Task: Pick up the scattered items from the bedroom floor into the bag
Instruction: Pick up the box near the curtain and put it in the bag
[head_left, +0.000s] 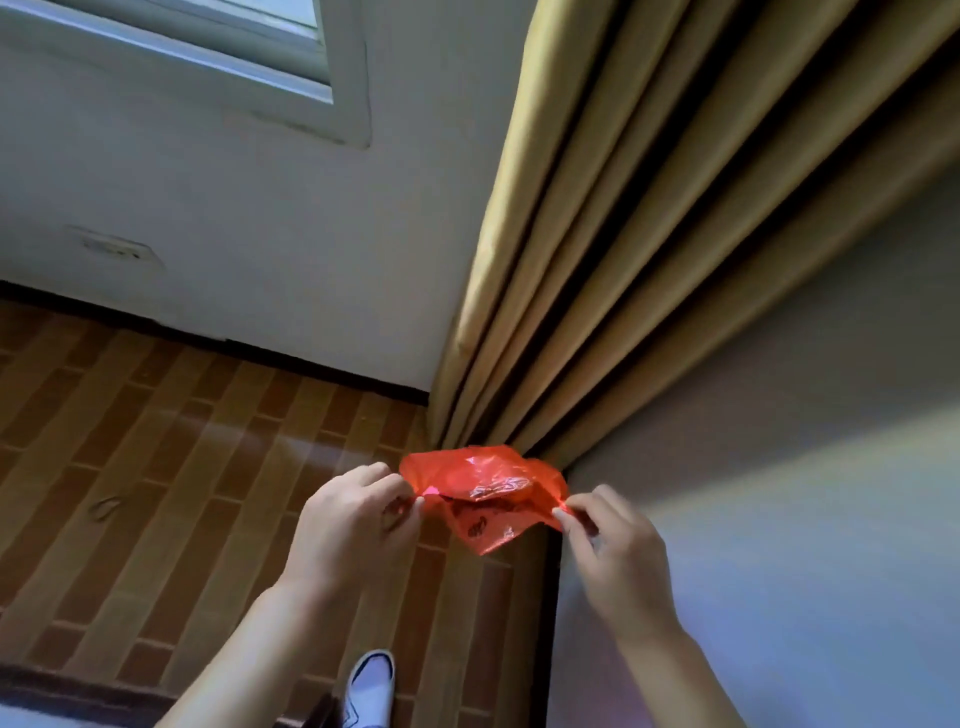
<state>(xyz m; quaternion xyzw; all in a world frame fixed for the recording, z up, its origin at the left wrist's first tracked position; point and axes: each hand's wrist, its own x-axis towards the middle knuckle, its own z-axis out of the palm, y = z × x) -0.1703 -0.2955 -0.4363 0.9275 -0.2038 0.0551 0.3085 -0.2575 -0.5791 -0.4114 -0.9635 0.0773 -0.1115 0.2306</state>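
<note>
red bag (485, 493), pinched between left hand (353, 519), right hand (618, 551)

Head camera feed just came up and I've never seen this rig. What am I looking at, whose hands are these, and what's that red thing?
There is no machine here. One wide-angle camera sits on a person's head, looking forward and down, so the picture curves. The left hand and right hand each pinch an edge of a crumpled red plastic bag, held between them above the wooden floor. A small ring-like item lies on the floor to the left; it is too small to identify. A tan curtain hangs at the right, and one white shoe shows below.
</note>
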